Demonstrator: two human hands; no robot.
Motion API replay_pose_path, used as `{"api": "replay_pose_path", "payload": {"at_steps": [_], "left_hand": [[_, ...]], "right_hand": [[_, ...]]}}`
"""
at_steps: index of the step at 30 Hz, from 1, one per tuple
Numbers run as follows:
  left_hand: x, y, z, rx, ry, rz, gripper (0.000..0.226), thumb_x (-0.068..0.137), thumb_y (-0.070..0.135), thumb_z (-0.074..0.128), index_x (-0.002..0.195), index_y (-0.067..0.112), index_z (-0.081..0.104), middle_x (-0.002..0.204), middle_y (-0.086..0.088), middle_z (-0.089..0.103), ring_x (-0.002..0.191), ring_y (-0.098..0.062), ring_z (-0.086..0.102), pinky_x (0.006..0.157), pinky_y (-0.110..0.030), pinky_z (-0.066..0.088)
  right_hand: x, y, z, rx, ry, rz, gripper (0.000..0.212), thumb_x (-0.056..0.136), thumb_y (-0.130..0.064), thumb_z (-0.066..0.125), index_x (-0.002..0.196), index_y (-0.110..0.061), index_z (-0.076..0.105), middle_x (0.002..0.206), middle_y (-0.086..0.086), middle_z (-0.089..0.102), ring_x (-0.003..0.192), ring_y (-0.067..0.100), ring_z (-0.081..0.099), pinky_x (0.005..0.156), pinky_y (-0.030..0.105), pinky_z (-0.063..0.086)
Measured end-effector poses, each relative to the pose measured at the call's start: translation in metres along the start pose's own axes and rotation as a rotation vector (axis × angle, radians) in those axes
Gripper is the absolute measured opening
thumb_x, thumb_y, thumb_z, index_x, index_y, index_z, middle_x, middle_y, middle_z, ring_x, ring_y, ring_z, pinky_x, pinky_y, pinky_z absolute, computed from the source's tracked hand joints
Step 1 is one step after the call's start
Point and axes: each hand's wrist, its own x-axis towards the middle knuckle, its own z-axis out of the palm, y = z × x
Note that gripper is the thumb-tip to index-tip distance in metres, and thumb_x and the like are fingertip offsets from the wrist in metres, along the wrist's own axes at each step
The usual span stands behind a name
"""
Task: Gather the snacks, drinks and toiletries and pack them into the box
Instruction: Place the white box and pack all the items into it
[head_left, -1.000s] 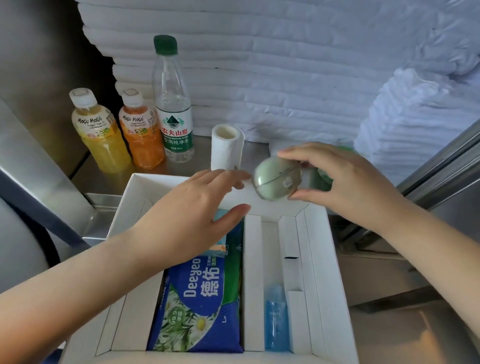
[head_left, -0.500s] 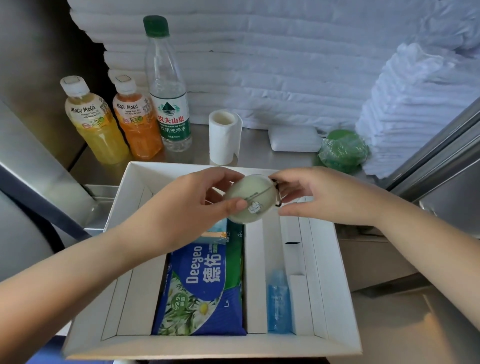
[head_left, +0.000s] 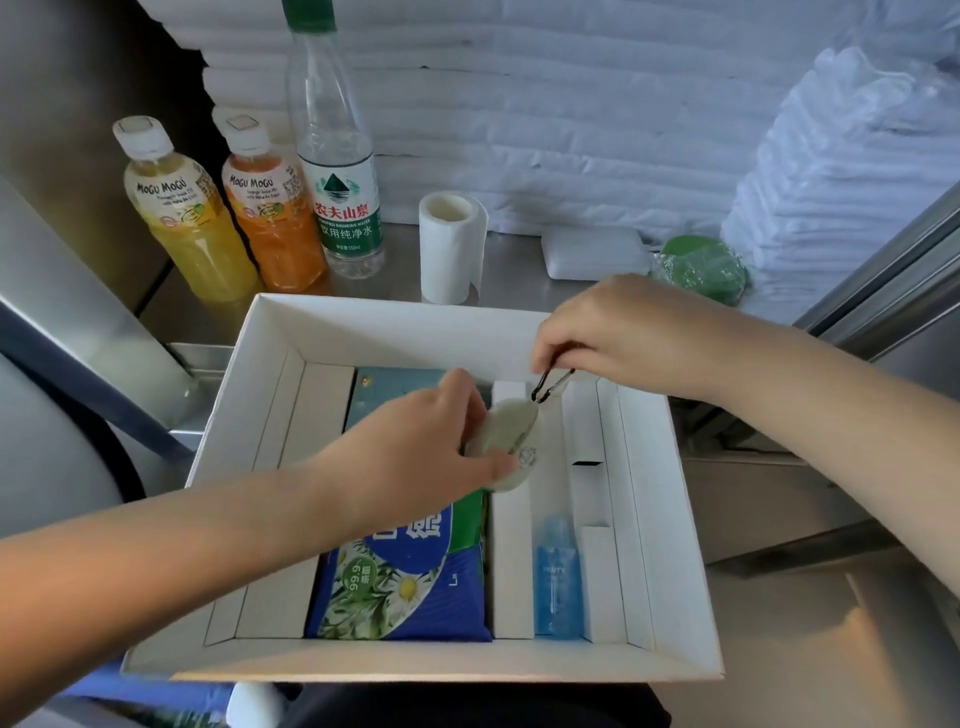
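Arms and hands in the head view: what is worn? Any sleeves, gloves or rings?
Nothing worn shows. The left hand and right hand show no gloves or rings; the left forearm and right forearm are bare to the frame edge, without sleeves or watch.

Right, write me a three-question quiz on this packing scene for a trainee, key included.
1. True or false: the blue bottle lies in the same compartment as the wipes pack.
2. How many drink bottles stand behind the box? A two; B three; C four.
3. Which hand grips the pale green round case while the other pinches its black clip?
Key: 1 false, a divider separates them. 2 B: the yellow juice, orange juice and water bottle. 3 the left hand; the right hand pinches the clip.
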Motion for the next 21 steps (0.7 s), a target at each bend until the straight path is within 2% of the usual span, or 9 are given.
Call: {"api": "replay_pose_path", "payload": {"at_steps": [2, 5, 8, 10, 13, 15, 17, 19, 21], "left_hand": [[0.007, 0.001, 0.014, 0.086, -0.002, 0.008, 0.04, 0.078, 0.059, 0.059, 0.096, 0.031, 0.037, 0.082, 0.011, 0.057, 0.066, -0.003, 0.057, 0.057, -0.023, 0.053], [0.015, 0.001, 0.031, 0.153, -0.01, 0.01, 0.046, 0.08, 0.059, 0.058, 0.1, 0.023, 0.037, 0.079, 0.009, 0.055, 0.067, -0.004, 0.054, 0.059, -0.028, 0.051], [0.02, 0.002, 0.042, 0.193, 0.004, 0.021, 0.049, 0.08, 0.063, 0.053, 0.099, 0.021, 0.036, 0.078, 0.009, 0.053, 0.066, -0.007, 0.053, 0.057, -0.028, 0.049], [0.023, 0.004, 0.047, 0.202, 0.015, 0.034, 0.051, 0.08, 0.065, 0.051, 0.099, 0.021, 0.035, 0.076, 0.01, 0.053, 0.065, -0.006, 0.052, 0.054, -0.025, 0.047], [0.025, 0.009, 0.054, 0.225, 0.025, 0.057, 0.051, 0.08, 0.067, 0.049, 0.095, 0.021, 0.033, 0.073, 0.009, 0.052, 0.06, -0.003, 0.049, 0.045, -0.022, 0.034], [0.027, 0.011, 0.058, 0.236, 0.015, 0.057, 0.052, 0.08, 0.068, 0.049, 0.094, 0.02, 0.033, 0.073, 0.008, 0.053, 0.06, -0.005, 0.05, 0.044, -0.023, 0.033], [0.029, 0.012, 0.062, 0.261, 0.014, 0.047, 0.052, 0.08, 0.068, 0.048, 0.093, 0.019, 0.034, 0.073, 0.007, 0.053, 0.06, -0.007, 0.051, 0.045, -0.023, 0.037], [0.031, 0.013, 0.064, 0.302, 0.032, 0.052, 0.053, 0.08, 0.069, 0.047, 0.092, 0.019, 0.034, 0.072, 0.006, 0.052, 0.058, -0.008, 0.052, 0.045, -0.024, 0.04], [0.032, 0.013, 0.066, 0.327, 0.054, 0.066, 0.054, 0.081, 0.07, 0.044, 0.093, 0.018, 0.033, 0.071, 0.007, 0.052, 0.057, -0.007, 0.051, 0.044, -0.023, 0.04]], "right_hand": [[0.005, 0.0, 0.009, -0.154, -0.039, -0.075, 0.027, 0.091, -0.012, 0.054, 0.109, -0.029, 0.064, 0.104, -0.012, 0.066, 0.094, 0.009, 0.059, 0.075, 0.025, 0.044], [0.009, 0.002, 0.018, -0.263, -0.149, -0.092, 0.03, 0.091, -0.011, 0.05, 0.113, -0.026, 0.062, 0.114, -0.006, 0.061, 0.103, 0.017, 0.052, 0.076, 0.03, 0.038], [0.014, 0.0, 0.019, -0.236, -0.304, -0.003, 0.028, 0.09, -0.013, 0.047, 0.113, -0.018, 0.062, 0.117, 0.003, 0.058, 0.109, 0.025, 0.047, 0.083, 0.032, 0.039], [0.016, -0.003, 0.021, -0.273, -0.36, 0.022, 0.029, 0.088, -0.014, 0.047, 0.113, -0.006, 0.06, 0.118, 0.013, 0.058, 0.111, 0.034, 0.048, 0.088, 0.043, 0.043], [0.019, -0.006, 0.023, -0.256, -0.404, 0.118, 0.033, 0.086, -0.015, 0.047, 0.111, 0.005, 0.055, 0.117, 0.023, 0.057, 0.112, 0.041, 0.049, 0.089, 0.047, 0.043], [0.018, -0.008, 0.026, -0.196, -0.409, 0.155, 0.029, 0.088, -0.012, 0.048, 0.11, 0.001, 0.06, 0.112, 0.019, 0.06, 0.106, 0.037, 0.053, 0.084, 0.041, 0.045], [0.016, -0.004, 0.028, -0.194, -0.379, 0.156, 0.018, 0.089, -0.015, 0.048, 0.093, -0.008, 0.064, 0.093, 0.01, 0.062, 0.082, 0.027, 0.057, 0.065, 0.034, 0.045], [0.016, -0.002, 0.025, -0.187, -0.346, 0.16, 0.017, 0.087, -0.021, 0.048, 0.072, -0.024, 0.056, 0.067, -0.002, 0.053, 0.055, 0.015, 0.046, 0.048, 0.024, 0.031], [0.016, 0.003, 0.029, -0.196, -0.329, 0.146, 0.022, 0.085, -0.022, 0.048, 0.064, -0.029, 0.049, 0.06, -0.009, 0.046, 0.049, 0.013, 0.04, 0.045, 0.021, 0.024]]}}
